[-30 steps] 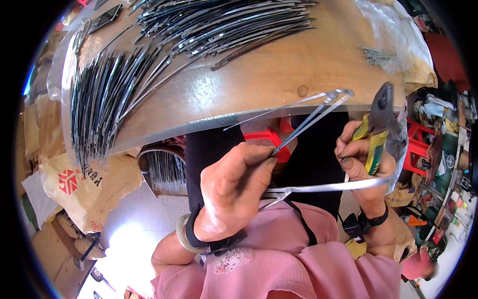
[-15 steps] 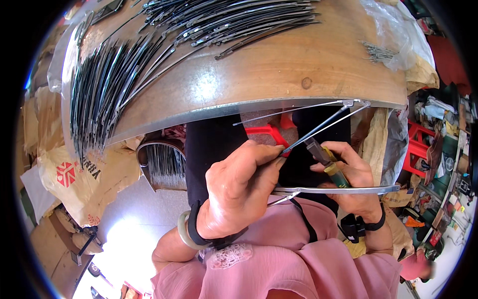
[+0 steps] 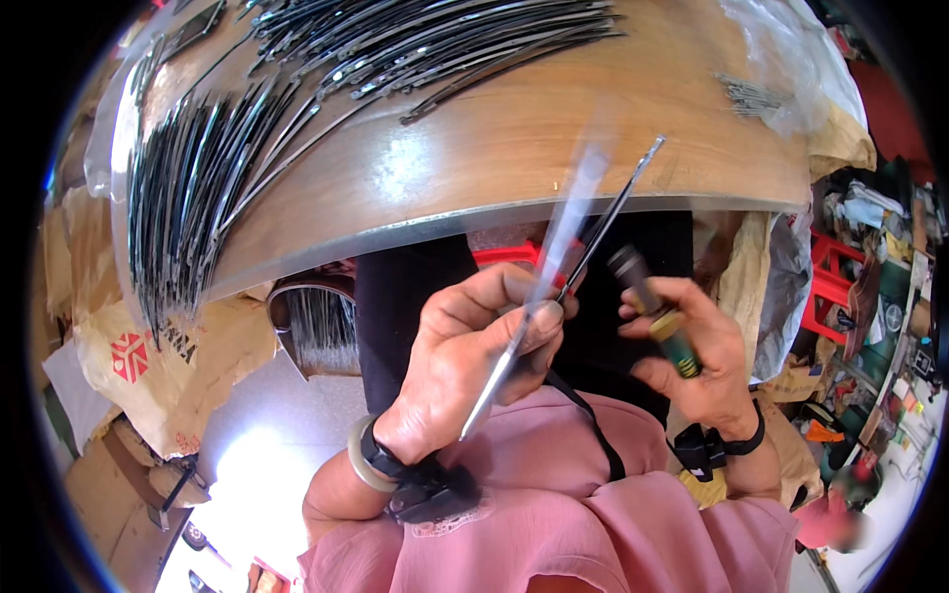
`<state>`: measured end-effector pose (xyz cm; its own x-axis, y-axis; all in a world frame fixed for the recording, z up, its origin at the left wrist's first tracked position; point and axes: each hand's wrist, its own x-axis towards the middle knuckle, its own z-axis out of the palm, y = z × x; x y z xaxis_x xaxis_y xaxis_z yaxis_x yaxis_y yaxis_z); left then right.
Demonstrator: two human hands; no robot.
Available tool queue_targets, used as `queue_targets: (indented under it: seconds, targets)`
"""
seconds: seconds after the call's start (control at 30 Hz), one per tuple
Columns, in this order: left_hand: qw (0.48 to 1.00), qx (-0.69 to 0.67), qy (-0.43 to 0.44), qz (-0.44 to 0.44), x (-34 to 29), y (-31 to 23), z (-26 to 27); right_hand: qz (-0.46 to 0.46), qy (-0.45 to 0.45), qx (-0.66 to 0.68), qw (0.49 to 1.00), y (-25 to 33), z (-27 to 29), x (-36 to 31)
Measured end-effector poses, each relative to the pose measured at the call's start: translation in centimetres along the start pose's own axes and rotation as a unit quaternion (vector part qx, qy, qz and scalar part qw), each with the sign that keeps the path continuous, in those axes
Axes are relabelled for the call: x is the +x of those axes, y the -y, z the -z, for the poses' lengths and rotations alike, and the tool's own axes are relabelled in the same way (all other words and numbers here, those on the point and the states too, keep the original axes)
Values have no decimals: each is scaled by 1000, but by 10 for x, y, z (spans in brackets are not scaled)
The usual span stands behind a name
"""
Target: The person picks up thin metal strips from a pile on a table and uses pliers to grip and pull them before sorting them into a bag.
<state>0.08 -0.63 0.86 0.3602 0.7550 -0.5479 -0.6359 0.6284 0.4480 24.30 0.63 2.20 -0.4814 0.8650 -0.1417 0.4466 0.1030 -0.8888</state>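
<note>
Left hand [image 3: 450, 351], thumb pressed against fingers, pinches thin metal strips [image 3: 617, 211] partway along, likely for steadiness; their ends project both ways. Just right of them, the loosely curled right hand [image 3: 710, 341] holds green-and-yellow pliers [image 3: 676, 343], apparently for readiness. Beyond, bunched strips [image 3: 203, 188] lie on the table [image 3: 494, 138], perhaps within easy reach.

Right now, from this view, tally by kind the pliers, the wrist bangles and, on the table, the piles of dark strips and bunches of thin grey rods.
Pliers: 1, in the right hand
Pale bangle: 1
Dark strip piles: 2
Thin rod bunch: 1
Total: 5
</note>
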Motion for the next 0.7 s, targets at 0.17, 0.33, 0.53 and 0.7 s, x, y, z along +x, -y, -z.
queue_targets:
  seconds: [0.17, 0.33, 0.53, 0.7]
  targets:
    - [976, -177, 61, 112, 9, 18, 1, -34, -229, 58, 971, 9, 8, 14]
    - [978, -159, 69, 116, 10, 29, -3, 6, -169, 79, 982, 11, -5, 26]
    - [980, -149, 82, 104, 9, 32, -4, -108, -194, 337, 915, 11, -29, 32]
    - [983, -146, 85, 73, 7, 35, -6, -134, -193, 460, 856, 11, -38, 37]
